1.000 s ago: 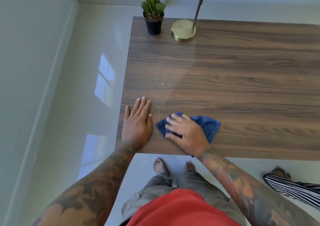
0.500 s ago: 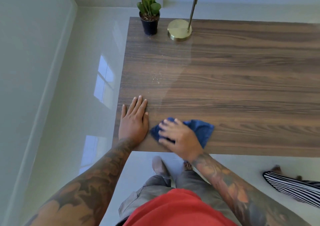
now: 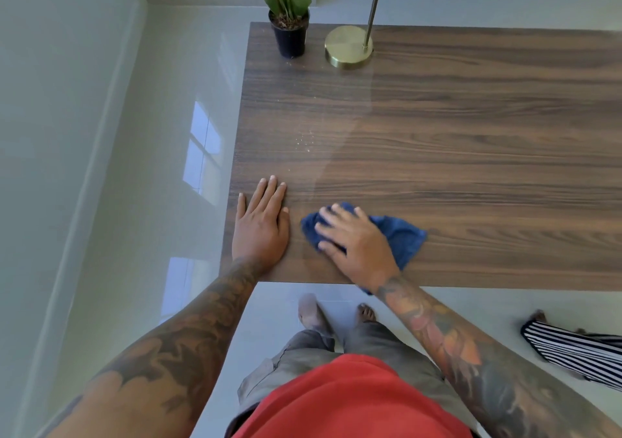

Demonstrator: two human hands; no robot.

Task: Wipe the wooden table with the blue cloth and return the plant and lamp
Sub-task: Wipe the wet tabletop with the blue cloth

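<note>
While the left hand (image 3: 261,224) lies flat alongside, the right hand (image 3: 355,242) presses the blue cloth (image 3: 402,235) flat

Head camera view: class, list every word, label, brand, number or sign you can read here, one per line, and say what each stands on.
None: no readable text shows anywhere in this view.
The black plant pot, the brass lamp base, the blue cloth, the wooden table and the striped fabric all bear no lettering.

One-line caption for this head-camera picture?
Right hand presses blue cloth on wooden table; left hand rests flat.
</note>
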